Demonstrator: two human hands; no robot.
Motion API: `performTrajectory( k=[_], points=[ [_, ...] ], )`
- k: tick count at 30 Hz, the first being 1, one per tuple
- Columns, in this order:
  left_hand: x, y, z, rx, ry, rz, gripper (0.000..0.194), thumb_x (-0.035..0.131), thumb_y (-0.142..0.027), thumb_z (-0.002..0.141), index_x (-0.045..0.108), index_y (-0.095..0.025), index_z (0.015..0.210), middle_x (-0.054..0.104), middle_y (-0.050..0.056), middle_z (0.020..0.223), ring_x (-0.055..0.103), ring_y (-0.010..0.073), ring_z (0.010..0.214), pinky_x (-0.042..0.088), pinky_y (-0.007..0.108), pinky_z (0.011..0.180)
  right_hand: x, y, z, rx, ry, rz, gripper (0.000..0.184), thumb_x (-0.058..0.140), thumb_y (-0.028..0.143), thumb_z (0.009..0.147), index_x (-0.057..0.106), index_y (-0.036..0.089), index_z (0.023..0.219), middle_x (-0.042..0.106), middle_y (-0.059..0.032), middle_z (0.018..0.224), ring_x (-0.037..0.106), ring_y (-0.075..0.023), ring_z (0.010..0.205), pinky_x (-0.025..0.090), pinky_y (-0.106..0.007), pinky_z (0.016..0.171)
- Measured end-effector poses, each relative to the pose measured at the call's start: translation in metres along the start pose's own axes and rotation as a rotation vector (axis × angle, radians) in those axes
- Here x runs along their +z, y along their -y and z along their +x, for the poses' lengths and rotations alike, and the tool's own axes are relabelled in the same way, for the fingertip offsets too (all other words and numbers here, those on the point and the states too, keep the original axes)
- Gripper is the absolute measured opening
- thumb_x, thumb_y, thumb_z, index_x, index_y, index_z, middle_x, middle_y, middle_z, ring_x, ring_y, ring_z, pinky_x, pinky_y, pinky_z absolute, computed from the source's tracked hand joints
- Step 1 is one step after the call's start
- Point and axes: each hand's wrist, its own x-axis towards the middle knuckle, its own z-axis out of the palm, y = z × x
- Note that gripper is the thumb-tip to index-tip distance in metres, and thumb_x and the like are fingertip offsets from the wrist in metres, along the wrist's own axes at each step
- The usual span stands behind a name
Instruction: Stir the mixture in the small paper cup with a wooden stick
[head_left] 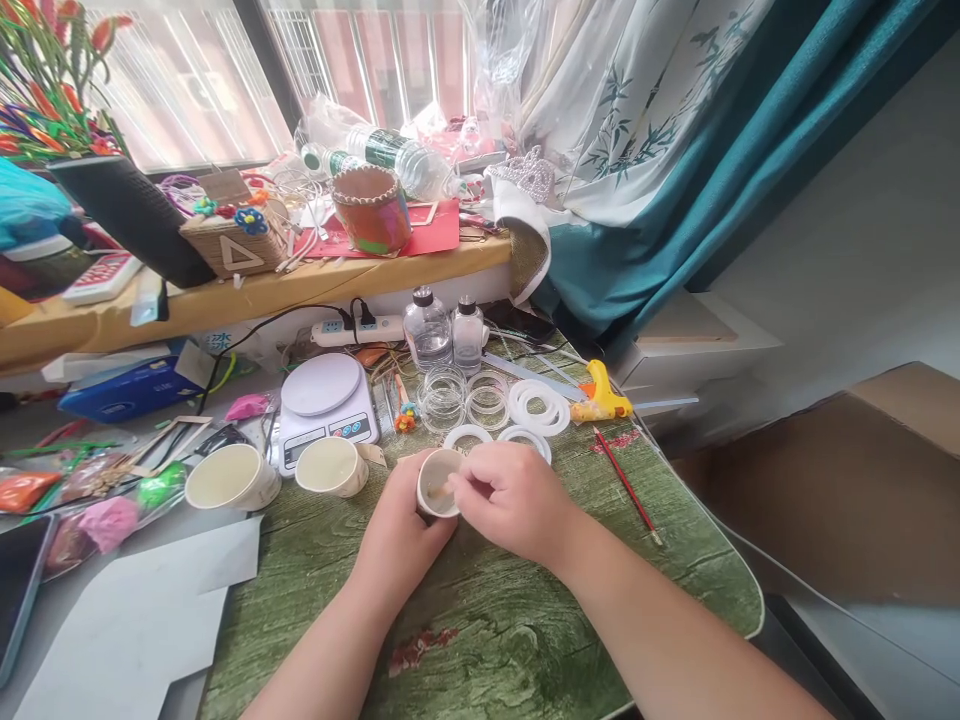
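A small white cup (436, 480) sits tilted over the green wood-grain mat (495, 640), and my left hand (397, 545) is wrapped round its lower side. My right hand (514, 498) is closed in a pinch at the cup's rim, its fingertips on a thin stick that reaches into the cup. Two more white cups (330, 465) (231, 477) lie just left of my hands. White rings (538, 407) and clear rings (442, 395) lie on the mat just beyond the cup.
A white kitchen scale (324, 408), two clear bottles (427, 328), a yellow glue gun (604, 397) and a red pencil (626, 485) surround the work spot. Grey card (127, 620) lies at the left. A cluttered window ledge (247, 285) runs behind; teal curtain (720, 170) hangs right.
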Motion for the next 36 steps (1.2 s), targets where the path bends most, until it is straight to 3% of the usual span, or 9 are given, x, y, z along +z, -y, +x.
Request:
performTrajectory(
  k=[8,10,13,17,20,23,27,30,36],
  points=[
    [-0.001,-0.006,0.000,0.018,-0.004,0.012,0.051,0.065,-0.008,0.081,0.062,-0.027,0.129,0.070,0.007,0.129,0.065,0.0291,0.120,0.052,0.048,0.105,0.001,-0.004,-0.001,0.115,-0.012,0.011,0.036,0.059,0.020,0.092,0.039,0.020,0.061,0.047,0.0028,0.062,0.042,-0.0120,0.060,0.028,-0.028,0.059],
    [-0.001,-0.006,-0.001,0.030,-0.027,0.020,0.053,0.065,-0.007,0.080,0.062,-0.028,0.129,0.070,0.007,0.129,0.066,0.0286,0.120,0.052,0.046,0.104,0.003,-0.004,-0.001,0.101,-0.035,-0.028,0.036,0.057,0.021,0.094,0.040,0.020,0.063,0.049,0.0021,0.064,0.043,-0.0125,0.062,0.028,-0.029,0.061],
    [-0.001,-0.006,-0.001,0.037,-0.039,0.016,0.052,0.067,-0.009,0.080,0.063,-0.028,0.129,0.070,0.006,0.129,0.066,0.0290,0.120,0.052,0.046,0.105,0.004,-0.004,-0.001,0.042,0.040,0.005,0.037,0.057,0.020,0.094,0.038,0.020,0.063,0.046,0.0028,0.063,0.042,-0.0122,0.062,0.028,-0.029,0.062],
    [0.000,-0.003,-0.001,0.030,-0.028,0.012,0.049,0.068,-0.013,0.083,0.063,-0.028,0.130,0.070,0.007,0.131,0.066,0.0294,0.122,0.053,0.047,0.105,0.005,-0.002,-0.002,0.066,-0.032,-0.027,0.035,0.055,0.020,0.095,0.037,0.020,0.064,0.046,0.0026,0.064,0.041,-0.0124,0.062,0.027,-0.029,0.062],
    [0.000,0.000,-0.001,0.029,-0.036,0.024,0.050,0.069,-0.013,0.082,0.063,-0.028,0.130,0.070,0.007,0.131,0.066,0.0298,0.123,0.052,0.047,0.106,0.006,-0.001,-0.002,0.019,0.012,0.007,0.036,0.056,0.020,0.094,0.036,0.020,0.063,0.045,0.0030,0.063,0.041,-0.0119,0.061,0.027,-0.029,0.061],
    [0.000,0.001,-0.001,0.022,-0.033,0.031,0.051,0.069,-0.014,0.083,0.062,-0.027,0.132,0.069,0.008,0.133,0.065,0.0302,0.124,0.051,0.048,0.107,0.007,-0.001,-0.002,0.074,-0.021,-0.023,0.035,0.056,0.020,0.094,0.038,0.020,0.064,0.046,0.0023,0.065,0.042,-0.0123,0.062,0.026,-0.029,0.060],
    [0.000,0.001,0.000,0.013,-0.020,0.014,0.050,0.068,-0.014,0.084,0.062,-0.026,0.132,0.069,0.009,0.134,0.065,0.0304,0.125,0.051,0.049,0.108,0.007,-0.001,-0.001,0.099,0.028,0.023,0.038,0.058,0.022,0.095,0.038,0.020,0.063,0.047,0.0026,0.064,0.043,-0.0122,0.062,0.027,-0.028,0.060],
    [0.000,0.001,0.001,0.004,-0.012,-0.001,0.051,0.068,-0.012,0.084,0.062,-0.027,0.132,0.068,0.008,0.134,0.064,0.0300,0.125,0.050,0.049,0.109,0.008,0.000,-0.001,0.169,-0.025,-0.009,0.035,0.057,0.021,0.095,0.039,0.020,0.065,0.049,0.0021,0.067,0.043,-0.0123,0.063,0.027,-0.028,0.059],
    [0.001,0.004,0.000,-0.004,-0.003,-0.015,0.051,0.068,-0.014,0.085,0.061,-0.028,0.133,0.067,0.009,0.136,0.064,0.0301,0.126,0.050,0.050,0.109,0.007,0.002,0.000,0.133,-0.036,-0.023,0.036,0.055,0.023,0.097,0.037,0.020,0.066,0.048,0.0017,0.068,0.042,-0.0127,0.064,0.026,-0.029,0.060]
  ],
)
